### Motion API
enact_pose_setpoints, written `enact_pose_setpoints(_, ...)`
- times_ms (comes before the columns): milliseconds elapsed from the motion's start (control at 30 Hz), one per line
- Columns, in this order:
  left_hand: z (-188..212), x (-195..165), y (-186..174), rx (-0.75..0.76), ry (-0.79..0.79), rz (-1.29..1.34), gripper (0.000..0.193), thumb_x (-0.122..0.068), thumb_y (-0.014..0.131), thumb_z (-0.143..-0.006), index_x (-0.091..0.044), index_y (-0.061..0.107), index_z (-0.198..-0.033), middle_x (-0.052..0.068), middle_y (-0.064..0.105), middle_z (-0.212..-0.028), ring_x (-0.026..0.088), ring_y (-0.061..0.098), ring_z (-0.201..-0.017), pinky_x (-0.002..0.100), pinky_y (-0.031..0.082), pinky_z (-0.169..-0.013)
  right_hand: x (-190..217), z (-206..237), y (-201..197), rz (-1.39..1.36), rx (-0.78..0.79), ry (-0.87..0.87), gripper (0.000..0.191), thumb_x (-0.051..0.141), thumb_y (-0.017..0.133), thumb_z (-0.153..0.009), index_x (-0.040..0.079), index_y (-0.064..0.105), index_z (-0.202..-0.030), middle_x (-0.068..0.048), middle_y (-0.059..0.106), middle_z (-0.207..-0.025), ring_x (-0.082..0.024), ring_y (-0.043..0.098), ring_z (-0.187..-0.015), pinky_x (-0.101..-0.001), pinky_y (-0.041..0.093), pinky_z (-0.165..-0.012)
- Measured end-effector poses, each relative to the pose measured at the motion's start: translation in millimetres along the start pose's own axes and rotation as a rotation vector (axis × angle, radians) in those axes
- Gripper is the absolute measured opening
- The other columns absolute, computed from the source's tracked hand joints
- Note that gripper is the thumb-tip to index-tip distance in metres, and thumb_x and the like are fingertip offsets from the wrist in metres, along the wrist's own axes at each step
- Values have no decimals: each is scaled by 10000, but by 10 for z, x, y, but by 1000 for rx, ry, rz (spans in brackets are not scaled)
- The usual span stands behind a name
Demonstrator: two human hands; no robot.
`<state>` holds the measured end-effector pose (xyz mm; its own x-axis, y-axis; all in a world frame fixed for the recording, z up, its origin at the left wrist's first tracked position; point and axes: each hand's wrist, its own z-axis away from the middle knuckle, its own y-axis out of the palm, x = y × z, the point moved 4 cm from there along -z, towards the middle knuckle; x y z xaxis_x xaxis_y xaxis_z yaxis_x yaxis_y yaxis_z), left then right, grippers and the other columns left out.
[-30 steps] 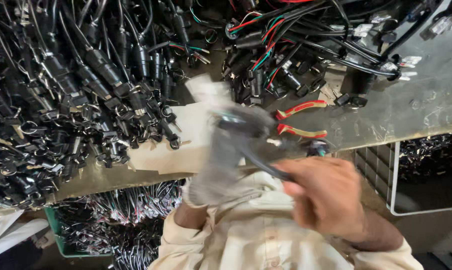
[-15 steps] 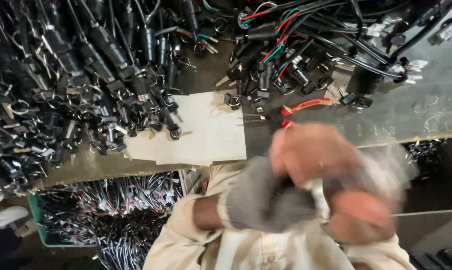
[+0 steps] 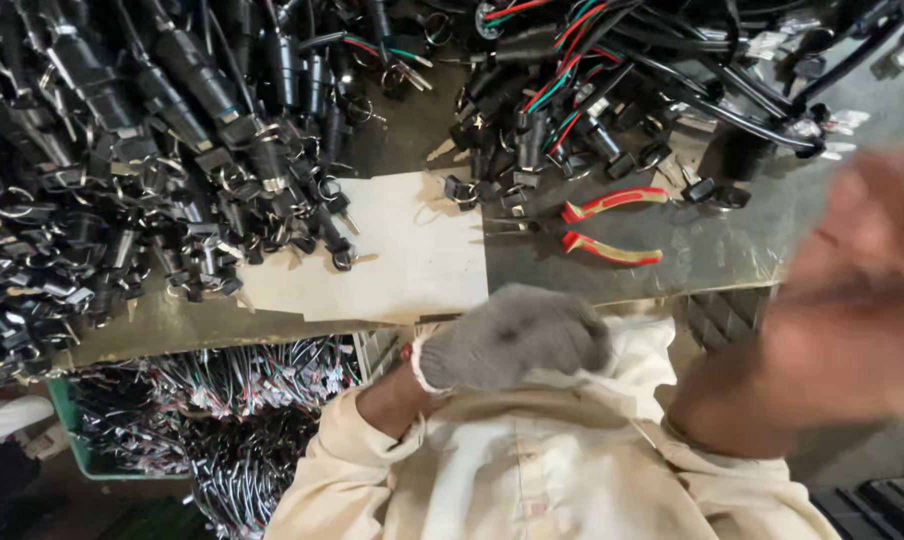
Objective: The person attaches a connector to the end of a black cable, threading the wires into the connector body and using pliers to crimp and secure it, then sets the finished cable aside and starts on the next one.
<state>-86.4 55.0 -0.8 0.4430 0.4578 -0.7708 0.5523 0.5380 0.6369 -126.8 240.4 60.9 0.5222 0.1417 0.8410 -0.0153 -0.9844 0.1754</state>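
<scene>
My left hand [image 3: 512, 335], in a grey knit glove, is curled into a fist just below the table's front edge, against my cream jacket. Nothing shows in it. My bare right hand [image 3: 857, 285] is raised at the right and heavily blurred, so its fingers and anything in them cannot be made out. Red-handled pliers [image 3: 612, 225] lie on the table just beyond the gloved hand, beside a pale cardboard sheet [image 3: 412, 255]. Heaps of black lock switches with keys and wires [image 3: 172, 150] cover the table's left and back.
A tangle of black cables with red and green wires [image 3: 612, 70] fills the back right. The grey metal table [image 3: 722, 250] ends at a front edge near my chest. Below it on the left, a green crate [image 3: 82, 455] holds wire harnesses.
Both hands were together in front of my chest. Now the right hand has swung out and up to the right, while the gloved left hand stays near the table edge.
</scene>
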Motion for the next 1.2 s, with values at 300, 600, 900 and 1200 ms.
enact_pose_setpoints(300,273,-150,-389,-517,245,-390,244,-223,778,-1025,-72,693,-1198,52,726,-1167,229,666,-1118,358,541,-1038,-837,949,153,15,417,1007,579,327,608,-1045,-46,553,-1485,-110,632,-1098,-186,547,-963,-327,464,-880)
enact_pose_setpoints(600,259,-133,-243,-760,400,-849,378,-132,819,-860,-35,668,-1192,146,643,-1279,291,586,-1303,415,479,-1163,-643,676,257,313,493,451,432,346,514,-1097,13,521,-1373,-136,550,-1283,-262,483,-1251,-332,321,-1180)
enact_pose_setpoints(900,269,45,-334,-732,249,-274,821,1,944,-749,0,499,-1440,76,763,-1094,145,747,-1014,314,645,-887,-487,624,322,552,540,136,378,10,514,-949,-20,524,-1325,-178,646,-1182,-354,637,-1006,-414,493,-920)
enact_pose_setpoints(1200,249,-106,-318,-696,289,-895,629,-128,983,-773,-59,616,-1280,109,758,-1130,149,727,-1063,297,588,-971,-377,589,365,560,555,319,408,-54,573,-927,-16,542,-1332,-153,529,-910,-298,525,-735,-356,453,-668)
